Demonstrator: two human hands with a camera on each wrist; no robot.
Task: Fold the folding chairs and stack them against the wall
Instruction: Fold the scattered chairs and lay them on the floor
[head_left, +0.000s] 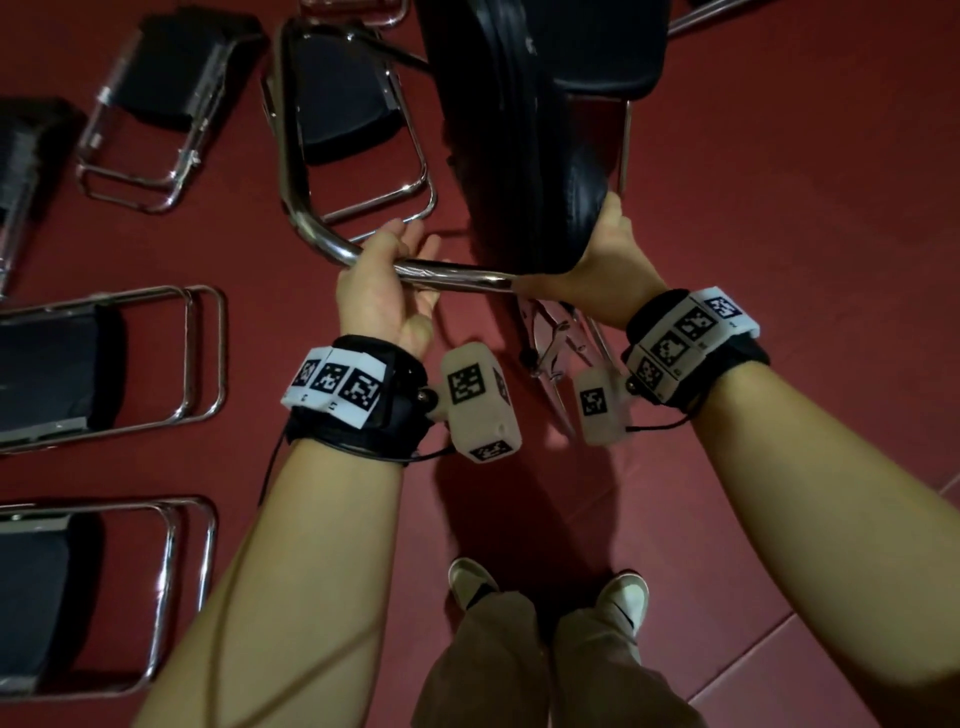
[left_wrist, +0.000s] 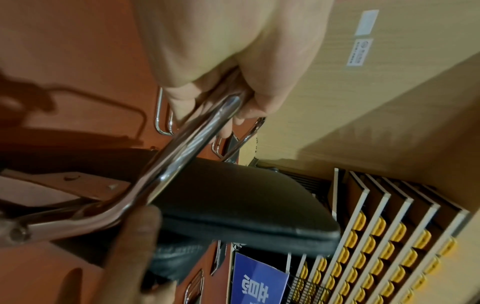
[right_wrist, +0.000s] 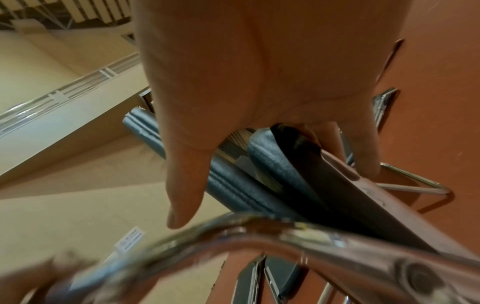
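I hold a folding chair off the red floor, partly folded. Its black padded seat (head_left: 530, 130) stands on edge in front of me. My left hand (head_left: 395, 260) grips the chrome frame tube (head_left: 457, 273), fingers curled round it. In the left wrist view the left hand (left_wrist: 221, 92) wraps that tube (left_wrist: 192, 144) above the seat (left_wrist: 246, 201). My right hand (head_left: 605, 249) grips the seat's lower edge. In the right wrist view the right hand (right_wrist: 259, 123) has thumb and fingers on either side of the seat edge (right_wrist: 298, 174), with the tube (right_wrist: 259, 230) blurred below.
Several folded chairs lie flat on the red floor to my left (head_left: 156, 104), (head_left: 358, 114), (head_left: 104, 364), (head_left: 78, 587). My shoes (head_left: 470, 579) stand below the chair. A wood-panel wall (left_wrist: 363, 102), racks with yellow pieces (left_wrist: 389, 236) and a blue sign (left_wrist: 257, 283) are nearby.
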